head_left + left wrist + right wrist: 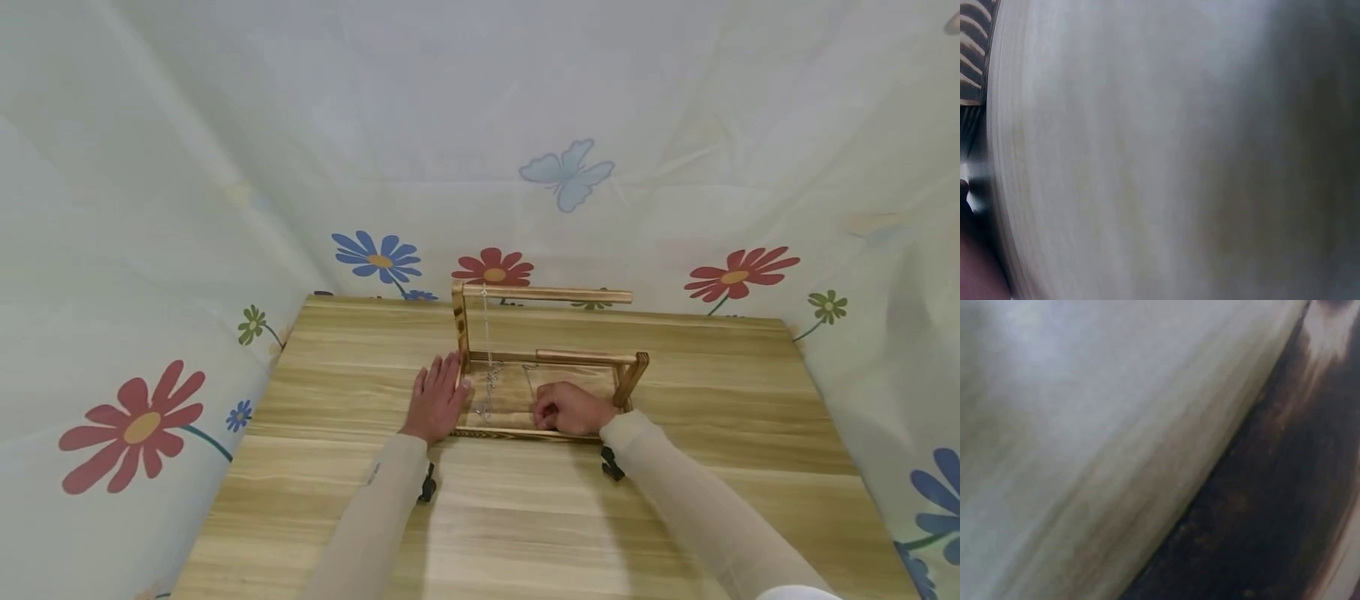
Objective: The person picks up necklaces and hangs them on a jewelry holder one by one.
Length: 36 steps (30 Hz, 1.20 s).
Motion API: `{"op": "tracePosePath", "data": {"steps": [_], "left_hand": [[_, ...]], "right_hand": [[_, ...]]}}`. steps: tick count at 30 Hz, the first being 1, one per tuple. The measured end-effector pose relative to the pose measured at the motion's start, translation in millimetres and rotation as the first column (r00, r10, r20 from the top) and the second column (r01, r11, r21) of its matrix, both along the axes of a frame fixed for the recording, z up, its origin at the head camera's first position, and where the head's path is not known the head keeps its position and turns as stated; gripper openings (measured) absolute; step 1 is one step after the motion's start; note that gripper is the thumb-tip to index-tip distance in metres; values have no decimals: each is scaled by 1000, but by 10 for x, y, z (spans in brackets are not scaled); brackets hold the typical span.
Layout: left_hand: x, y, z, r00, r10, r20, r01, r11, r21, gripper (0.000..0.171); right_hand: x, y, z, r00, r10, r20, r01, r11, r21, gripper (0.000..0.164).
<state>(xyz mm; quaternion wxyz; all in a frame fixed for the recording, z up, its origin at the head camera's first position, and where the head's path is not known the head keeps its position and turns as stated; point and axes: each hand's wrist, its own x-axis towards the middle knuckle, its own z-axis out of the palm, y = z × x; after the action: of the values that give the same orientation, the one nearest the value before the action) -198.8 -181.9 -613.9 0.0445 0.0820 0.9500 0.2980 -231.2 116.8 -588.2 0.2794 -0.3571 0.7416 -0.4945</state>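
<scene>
A wooden jewelry stand (pixel 546 433) with a tray base and two bars stands on the table. My left hand (pixel 437 400) rests at its left end, fingers extended against the tray's side. Over the tray's right half, my right hand (pixel 573 407) has its fingers curled and pinches a thin silvery chain (pixel 529 379); its fingertips are partly hidden. Another silver chain (pixel 487 325) hangs from the upper bar (pixel 555 293), its lower part gathered in the tray. Both wrist views are blurred and mostly show tabletop.
The lower bar (pixel 585 357) rises on a short post (pixel 632 379) at the right, close to my right hand. Wood-grain tabletop (pixel 517 517) surrounds the stand. A flower-printed curtain (pixel 450 167) borders the table at the back and sides.
</scene>
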Motion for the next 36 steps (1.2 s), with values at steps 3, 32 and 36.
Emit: {"op": "tracePosePath", "data": {"steps": [3, 32, 36], "left_hand": [[-15, -11, -35, 1000, -4, -4, 4, 1000, 7, 65], [-49, -23, -114, 1000, -13, -11, 12, 1000, -24, 67], [-29, -6, -63, 1000, -6, -8, 6, 1000, -6, 66]], "right_hand": [[26, 8, 27, 970, 33, -242, 6, 987, 159, 31], [164, -138, 214, 900, 71, -429, 149, 877, 456, 40], [196, -140, 217, 934, -36, -355, 175, 914, 367, 30]]}}
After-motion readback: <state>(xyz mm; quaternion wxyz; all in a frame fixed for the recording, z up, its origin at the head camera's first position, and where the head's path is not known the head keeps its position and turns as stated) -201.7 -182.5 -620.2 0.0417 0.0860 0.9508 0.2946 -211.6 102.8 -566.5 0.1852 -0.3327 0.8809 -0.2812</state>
